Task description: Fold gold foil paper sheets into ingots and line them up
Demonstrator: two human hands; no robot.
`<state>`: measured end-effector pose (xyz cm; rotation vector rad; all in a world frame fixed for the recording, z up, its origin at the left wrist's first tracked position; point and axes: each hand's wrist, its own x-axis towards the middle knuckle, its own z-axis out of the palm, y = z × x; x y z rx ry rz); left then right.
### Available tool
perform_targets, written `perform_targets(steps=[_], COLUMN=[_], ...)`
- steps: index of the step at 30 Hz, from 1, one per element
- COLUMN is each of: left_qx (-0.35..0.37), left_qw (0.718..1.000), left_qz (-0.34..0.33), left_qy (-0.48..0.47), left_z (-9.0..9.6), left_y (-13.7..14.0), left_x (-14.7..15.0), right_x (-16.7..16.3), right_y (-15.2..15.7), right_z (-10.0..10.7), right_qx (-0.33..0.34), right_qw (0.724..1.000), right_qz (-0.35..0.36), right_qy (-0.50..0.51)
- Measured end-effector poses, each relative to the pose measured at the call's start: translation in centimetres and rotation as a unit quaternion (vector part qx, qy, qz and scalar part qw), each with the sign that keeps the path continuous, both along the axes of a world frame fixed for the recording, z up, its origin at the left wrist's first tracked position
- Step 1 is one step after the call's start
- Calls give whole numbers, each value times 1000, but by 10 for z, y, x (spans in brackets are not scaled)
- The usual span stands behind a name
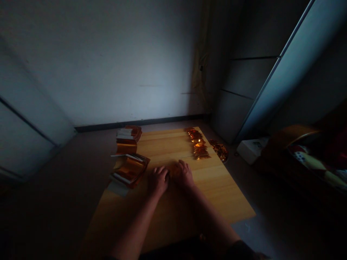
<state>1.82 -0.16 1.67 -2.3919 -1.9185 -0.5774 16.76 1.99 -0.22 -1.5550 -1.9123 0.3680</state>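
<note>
My left hand [159, 179] rests low over the wooden table, its fingers curled and in shadow. Close to its right, my right hand [184, 174] has bent fingers turned in toward it. Between the two lies a dim brownish patch [173, 171], too dark and blurred to name. Left of my left hand is a stack of shiny copper-gold foil sheets [131, 169] with pale edges. Behind that lie more curled foil sheets [126, 146] and another bundle [129, 133]. At the table's far right stands a row of folded gold foil pieces [198, 144].
The wooden table [217, 187] has its right edge near a heap of shiny foil pieces [219, 150] lower down. A white box [249, 151] stands on the floor at the right. A pale wall [135, 72] rises behind, and a tall cabinet [244, 76] stands at the right.
</note>
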Motion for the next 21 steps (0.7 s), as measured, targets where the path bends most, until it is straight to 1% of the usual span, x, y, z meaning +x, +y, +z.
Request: perform_targets(steps=[3, 9, 15, 19, 21], left_qx=[-8, -8, -12, -24, -32], left_qw=[1000, 1000, 1000, 1000, 999], left_qz=[-3, 0, -14, -6, -1], left_qy=[-9, -10, -14, -5, -1], left_z=[-1, -6, -2, 0, 0], left_y=[1, 3, 1, 0, 0], left_x=[0, -1, 1, 4, 6], right_x=[2, 4, 4, 5, 5], right_y=[0, 1, -4, -10, -11], right_z=[-2, -1, 7, 8, 9], right_qx=[9, 2, 12, 13, 4], right_qw=[1000, 1000, 999, 999, 999], right_qz=[3, -15, -26, -38, -43], right_qy=[12, 21, 14, 7, -14])
